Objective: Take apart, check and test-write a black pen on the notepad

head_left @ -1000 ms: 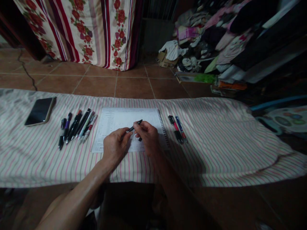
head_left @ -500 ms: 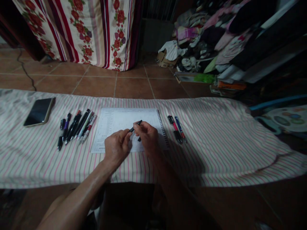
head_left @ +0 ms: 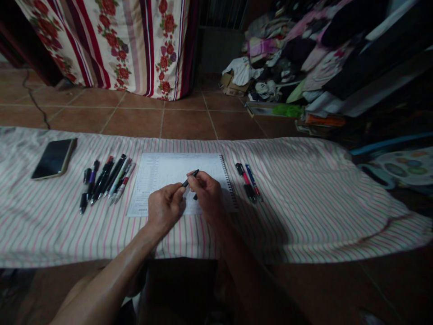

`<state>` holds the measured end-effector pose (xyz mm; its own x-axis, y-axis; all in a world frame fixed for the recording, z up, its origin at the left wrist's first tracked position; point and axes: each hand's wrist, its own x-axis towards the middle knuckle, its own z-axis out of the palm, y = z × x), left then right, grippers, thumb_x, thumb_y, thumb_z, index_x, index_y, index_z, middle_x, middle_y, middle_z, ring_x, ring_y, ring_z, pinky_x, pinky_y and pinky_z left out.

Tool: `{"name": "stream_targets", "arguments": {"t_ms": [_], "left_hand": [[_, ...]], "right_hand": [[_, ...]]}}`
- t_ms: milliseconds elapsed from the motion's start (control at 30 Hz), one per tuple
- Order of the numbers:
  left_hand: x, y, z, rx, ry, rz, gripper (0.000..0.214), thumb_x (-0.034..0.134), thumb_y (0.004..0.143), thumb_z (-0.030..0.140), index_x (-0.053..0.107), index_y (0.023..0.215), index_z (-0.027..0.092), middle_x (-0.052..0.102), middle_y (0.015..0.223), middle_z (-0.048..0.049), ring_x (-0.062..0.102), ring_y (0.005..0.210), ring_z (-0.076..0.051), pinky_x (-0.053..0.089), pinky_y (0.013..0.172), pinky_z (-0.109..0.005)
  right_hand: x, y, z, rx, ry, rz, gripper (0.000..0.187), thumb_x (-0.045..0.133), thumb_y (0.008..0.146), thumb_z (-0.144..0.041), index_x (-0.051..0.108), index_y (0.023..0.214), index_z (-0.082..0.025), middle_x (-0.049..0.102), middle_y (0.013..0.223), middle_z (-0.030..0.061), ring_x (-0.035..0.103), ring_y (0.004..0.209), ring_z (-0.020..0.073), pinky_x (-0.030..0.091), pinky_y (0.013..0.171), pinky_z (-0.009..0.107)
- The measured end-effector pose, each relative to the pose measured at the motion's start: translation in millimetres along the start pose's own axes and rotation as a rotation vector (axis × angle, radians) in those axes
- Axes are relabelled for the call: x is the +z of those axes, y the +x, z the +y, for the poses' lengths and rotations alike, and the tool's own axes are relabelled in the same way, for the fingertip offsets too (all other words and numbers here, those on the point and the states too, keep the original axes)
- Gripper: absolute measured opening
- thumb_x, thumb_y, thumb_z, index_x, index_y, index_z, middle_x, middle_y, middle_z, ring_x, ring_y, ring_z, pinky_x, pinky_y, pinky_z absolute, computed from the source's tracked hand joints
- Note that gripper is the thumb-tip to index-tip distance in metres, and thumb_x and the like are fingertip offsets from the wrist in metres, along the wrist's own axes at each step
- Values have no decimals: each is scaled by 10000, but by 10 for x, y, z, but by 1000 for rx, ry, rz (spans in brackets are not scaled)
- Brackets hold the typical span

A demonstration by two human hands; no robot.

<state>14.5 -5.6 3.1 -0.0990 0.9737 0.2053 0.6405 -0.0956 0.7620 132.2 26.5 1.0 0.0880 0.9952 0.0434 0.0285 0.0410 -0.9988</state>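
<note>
Over the spiral notebook point(head_left: 149, 180), both my hands meet on a black pen point(head_left: 186, 183). My left hand point(head_left: 164, 203) is closed, pinching the pen's lower end between thumb and forefinger. Fingers of my right hand point(head_left: 208, 189) are closed around its upper part, whose dark tip sticks out above them. A small dark piece point(head_left: 195, 197) shows under the right hand; whether it is a cap or part of another pen I cannot tell. Printed text runs along the page's left side, and the spiral binding is on the right.
Several pens point(head_left: 108, 180) lie in a row left of the notebook, beside a phone point(head_left: 54, 158). Two more pens, one red and black point(head_left: 246, 183) and one blue and red point(head_left: 253, 182), lie to its right. A striped cloth point(head_left: 321, 194) covers the table.
The view has shifted very slightly. Both hands keep almost the same hold on the black pen, with no clear movement of the things on the table.
</note>
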Motion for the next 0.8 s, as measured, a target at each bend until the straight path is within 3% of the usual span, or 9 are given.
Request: {"name": "stream_targets", "arguments": {"t_ms": [233, 567, 800], "left_hand": [[-2, 3, 14, 18, 26, -30, 296, 467, 835, 357, 702, 845, 178, 677, 624, -33, 631, 600, -178, 456, 585, -280], [5, 11, 3, 12, -76, -16, 273, 554, 802, 353, 685, 977, 189, 730, 848, -51, 648, 692, -180, 486, 663, -292], [-6, 16, 21, 14, -61, 2, 281, 530, 822, 350, 686, 971, 168, 729, 848, -62, 652, 684, -178, 481, 643, -284]], "right_hand": [[-8, -2, -7, -5, 16, -9, 224, 572, 715, -371, 637, 807, -177, 565, 574, -32, 517, 524, 102, 392, 501, 208], [-19, 21, -24, 80, 75, 79, 325, 583, 692, -415, 660, 869, -154, 593, 572, -9, 534, 516, 112, 431, 519, 236], [-20, 27, -18, 67, 83, 36, 332, 582, 686, -398, 657, 896, -152, 597, 575, -11, 517, 495, 100, 423, 491, 228]]}}
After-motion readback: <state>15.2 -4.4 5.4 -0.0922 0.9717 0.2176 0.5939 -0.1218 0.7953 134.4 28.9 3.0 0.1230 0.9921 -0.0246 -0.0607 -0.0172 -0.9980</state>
